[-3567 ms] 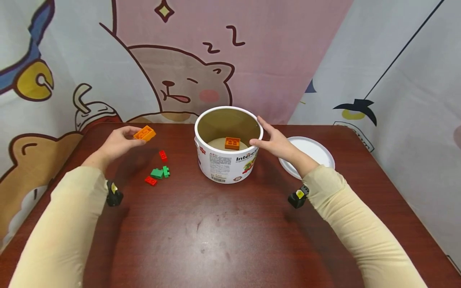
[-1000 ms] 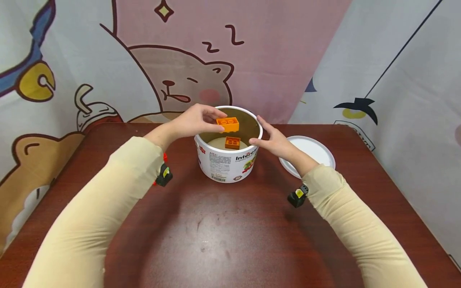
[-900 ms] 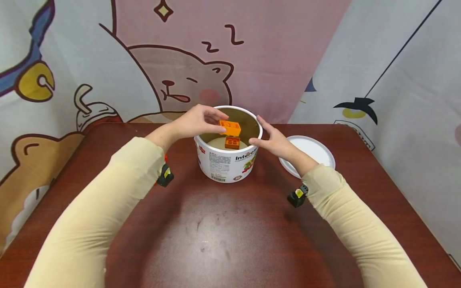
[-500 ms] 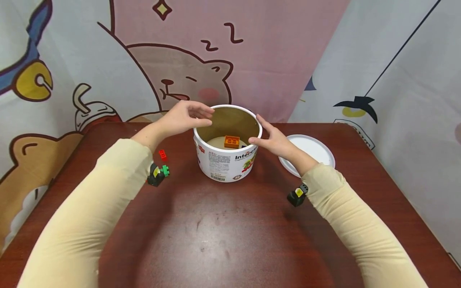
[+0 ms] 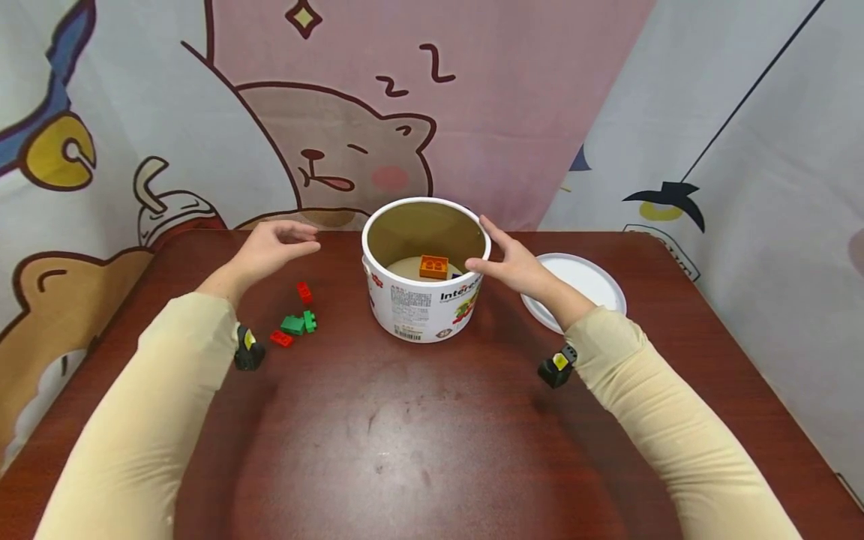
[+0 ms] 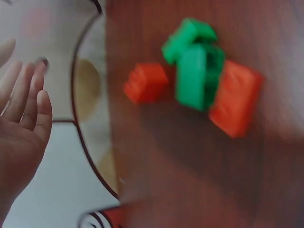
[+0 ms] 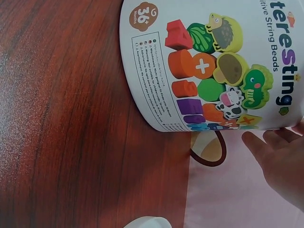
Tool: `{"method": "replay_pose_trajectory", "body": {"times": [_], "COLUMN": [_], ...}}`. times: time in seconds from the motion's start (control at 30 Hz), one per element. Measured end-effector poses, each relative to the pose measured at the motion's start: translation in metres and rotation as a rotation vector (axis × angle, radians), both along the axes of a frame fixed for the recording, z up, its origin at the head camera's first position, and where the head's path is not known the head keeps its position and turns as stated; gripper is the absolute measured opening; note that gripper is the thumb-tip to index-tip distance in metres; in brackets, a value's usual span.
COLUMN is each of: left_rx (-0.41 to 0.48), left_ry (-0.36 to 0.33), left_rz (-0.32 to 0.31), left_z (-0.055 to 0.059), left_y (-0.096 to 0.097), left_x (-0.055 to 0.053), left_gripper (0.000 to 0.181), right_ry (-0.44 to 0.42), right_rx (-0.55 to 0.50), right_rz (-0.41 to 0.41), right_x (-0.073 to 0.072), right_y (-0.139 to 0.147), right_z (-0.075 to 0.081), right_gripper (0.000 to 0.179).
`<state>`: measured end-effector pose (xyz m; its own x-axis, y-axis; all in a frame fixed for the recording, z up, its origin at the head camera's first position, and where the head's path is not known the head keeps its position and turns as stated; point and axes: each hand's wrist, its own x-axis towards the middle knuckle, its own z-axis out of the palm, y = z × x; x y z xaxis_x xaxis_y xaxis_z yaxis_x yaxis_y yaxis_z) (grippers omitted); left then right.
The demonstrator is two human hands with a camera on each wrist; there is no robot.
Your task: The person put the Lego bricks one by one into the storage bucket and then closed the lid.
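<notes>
My left hand (image 5: 273,247) is raised over the table's left side, holding nothing, with fingers loosely extended. Just right of it and nearer me lie a red brick (image 5: 304,292), green bricks (image 5: 293,325) and another red brick (image 5: 281,338); the left wrist view shows them blurred. My right hand (image 5: 514,264) holds the right rim of a white printed bucket (image 5: 413,307), thumb at the rim and fingers along the far right side. An orange brick (image 5: 433,267) shows inside, with a small dark piece (image 5: 457,275) beside it. The near wall hides part of the bottom.
A round white lid (image 5: 586,289) lies on the brown table (image 5: 405,435) to the right of the bucket, partly behind my right forearm. A printed cloth (image 5: 513,112) hangs behind the table.
My left hand carried an orange brick from the left to the bucket, let it drop inside, then moved back left with nothing in it. My right hand stayed at the rim.
</notes>
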<state>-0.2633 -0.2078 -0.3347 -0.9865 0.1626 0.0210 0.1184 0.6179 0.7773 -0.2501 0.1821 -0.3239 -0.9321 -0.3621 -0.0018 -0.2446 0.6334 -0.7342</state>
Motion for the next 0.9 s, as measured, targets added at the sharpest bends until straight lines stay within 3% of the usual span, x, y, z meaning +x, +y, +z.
{"method": "replay_pose_trajectory", "body": {"times": [0.2,0.47,0.57,0.9], "left_rx": [-0.07,-0.149,-0.161,-0.159], "left_ry": [-0.079,-0.162,-0.176,-0.211], "left_rz": [-0.043,-0.137,-0.161,-0.118], "left_z": [-0.029,-0.057,-0.062,-0.068], "left_y": [-0.026,-0.032,-0.031,-0.033], "left_x": [0.002,0.004,0.005,0.008], "left_gripper": [0.046,0.044,0.044,0.03], "right_ry": [-0.017,-0.013,-0.01,0.004], "right_rx": [-0.014,-0.016,-0.023,-0.015], "right_rz": [0.003,0.007,0.009,0.009], "right_x": [0.002,0.002,0.002,-0.001], "right_y": [-0.001,-0.001,-0.001,0.0], "right_z": [-0.002,-0.002,-0.001,-0.001], "right_gripper": [0.092,0.091,0.09,0.098]}}
